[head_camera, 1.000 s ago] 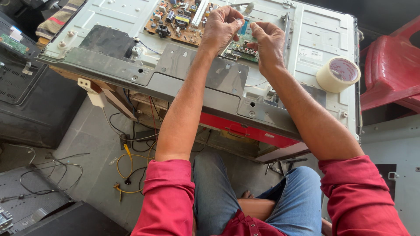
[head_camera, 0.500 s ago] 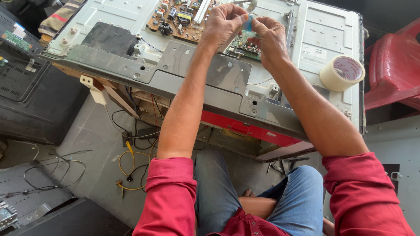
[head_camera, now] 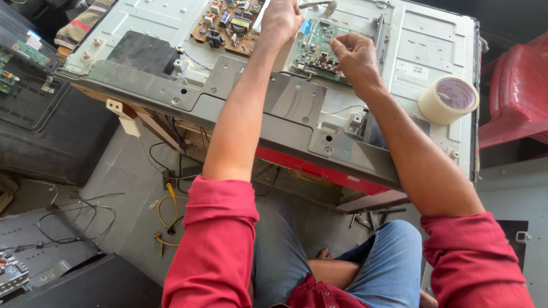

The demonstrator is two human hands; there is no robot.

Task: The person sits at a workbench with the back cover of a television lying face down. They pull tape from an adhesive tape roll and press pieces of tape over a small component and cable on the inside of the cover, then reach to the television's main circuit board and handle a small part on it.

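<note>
Since the earlier shots the hands have split apart: they were bunched together over the small board, and now the left hand (head_camera: 281,21) has pulled up and away toward the top edge while the right hand (head_camera: 355,57) stays down on the board. Only one view here, the head cam looking straight down. Left grip is closed around a flat pale ribbon cable (head_camera: 260,14) that runs away from it toward the top edge of the frame. Right grip isn't holding anything as far as I can see, fingers curled with the tips pressing on the green circuit board (head_camera: 315,50) mounted on the grey metal back panel (head_camera: 297,105) of a flat TV lying face down. So the green board sits between the two hands, just right of the left one and touching the right one, which is clearly nearer. A brown power board (head_camera: 228,25) sits left of the cable. Off to the right, a roll of tape (head_camera: 448,100) rests on the panel, and a red plastic chair (head_camera: 516,91) stands beyond.
</note>
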